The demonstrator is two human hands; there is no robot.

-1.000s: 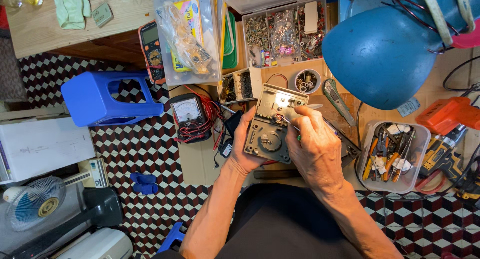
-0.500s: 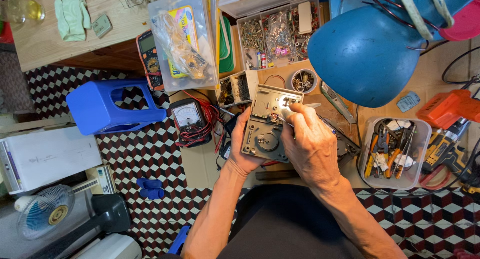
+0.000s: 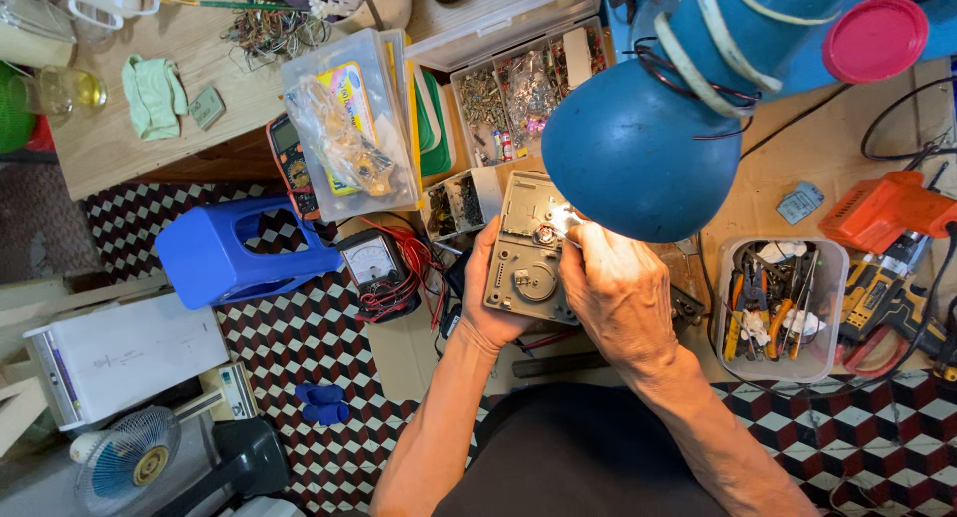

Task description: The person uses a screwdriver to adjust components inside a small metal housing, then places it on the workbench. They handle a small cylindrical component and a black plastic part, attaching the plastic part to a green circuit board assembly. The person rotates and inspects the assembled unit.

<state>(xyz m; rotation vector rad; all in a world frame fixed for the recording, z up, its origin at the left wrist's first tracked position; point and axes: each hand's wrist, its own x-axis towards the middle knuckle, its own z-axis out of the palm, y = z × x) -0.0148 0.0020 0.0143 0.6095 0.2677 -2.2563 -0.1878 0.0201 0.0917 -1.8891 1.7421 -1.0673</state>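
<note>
Grey plastic unit [image 3: 528, 263] now tilted more upright than a second ago, held over the bench under the blue lamp [image 3: 638, 148]. Left hand [image 3: 483, 293] clamped on its edge; right hand [image 3: 618, 293] fingers pinched together at a shiny metal part [image 3: 558, 223]. Hard ribbed casing, round dial recess.

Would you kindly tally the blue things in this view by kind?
Lamp shade: 1
Plastic stool: 1
Small floor piece: 1
Total: 3 blue things. The left hand holds the grey device under the lamp; the right hand works on top of it.
</note>
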